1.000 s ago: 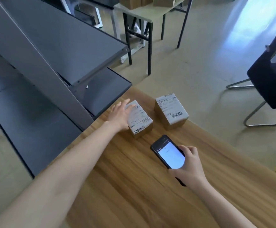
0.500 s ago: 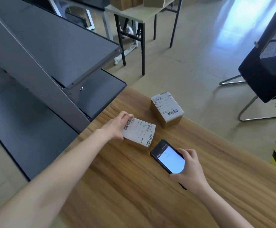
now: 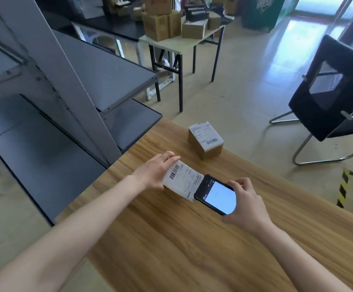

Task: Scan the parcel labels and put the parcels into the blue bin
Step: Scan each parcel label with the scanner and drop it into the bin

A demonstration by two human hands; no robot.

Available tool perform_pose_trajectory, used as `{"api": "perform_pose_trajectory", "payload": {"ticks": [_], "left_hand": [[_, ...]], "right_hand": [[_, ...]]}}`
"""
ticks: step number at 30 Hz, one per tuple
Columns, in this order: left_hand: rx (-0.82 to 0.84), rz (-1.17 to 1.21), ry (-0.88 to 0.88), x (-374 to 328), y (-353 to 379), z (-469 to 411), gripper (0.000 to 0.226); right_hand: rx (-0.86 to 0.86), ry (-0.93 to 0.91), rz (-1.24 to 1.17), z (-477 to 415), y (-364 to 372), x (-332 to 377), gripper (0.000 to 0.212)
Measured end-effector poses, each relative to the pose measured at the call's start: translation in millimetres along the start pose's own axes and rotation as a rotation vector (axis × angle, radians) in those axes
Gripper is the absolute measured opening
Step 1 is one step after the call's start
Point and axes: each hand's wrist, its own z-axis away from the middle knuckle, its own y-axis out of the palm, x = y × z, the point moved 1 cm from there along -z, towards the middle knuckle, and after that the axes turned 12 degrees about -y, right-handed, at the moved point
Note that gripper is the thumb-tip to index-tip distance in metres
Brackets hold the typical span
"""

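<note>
Left hand [image 3: 153, 174] grips labelled parcel [image 3: 182, 180], tilted up — right hand [image 3: 248, 204] holds phone [image 3: 215, 194] over its right end; second parcel [image 3: 205, 142] farther back.

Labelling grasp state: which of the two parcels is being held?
The nearer parcel, gripped by the left hand, with the phone over one end. The far parcel sits untouched on the table.

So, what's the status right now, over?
Left hand grips labelled parcel. Right hand holds phone over its label. Second parcel sits apart on table, nothing blocking.
</note>
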Motion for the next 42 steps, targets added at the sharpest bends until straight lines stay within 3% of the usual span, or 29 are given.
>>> {"api": "perform_pose_trajectory", "payload": {"ticks": [13, 23, 31, 37, 42], "left_hand": [[-0.099, -0.150, 0.090, -86, -23, 55, 0.092], [-0.088, -0.097, 0.137, -212, -11, 105, 0.104], [-0.003, 0.072, 0.317, -407, 37, 116, 0.109], [0.141, 0.123, 0.620, -589, 72, 125, 0.117], [0.249, 0.106, 0.866, -722, 109, 148, 0.109]], "right_hand": [[-0.052, 0.015, 0.050, 104, -28, -25, 0.105], [-0.203, 0.102, -0.060, 248, -53, -82, 0.096], [-0.518, 0.456, -0.292, 435, -64, -163, 0.093], [-0.838, 0.847, -0.291, 586, -64, -207, 0.082], [-1.004, 1.194, -0.281, 692, -48, -214, 0.079]]}}
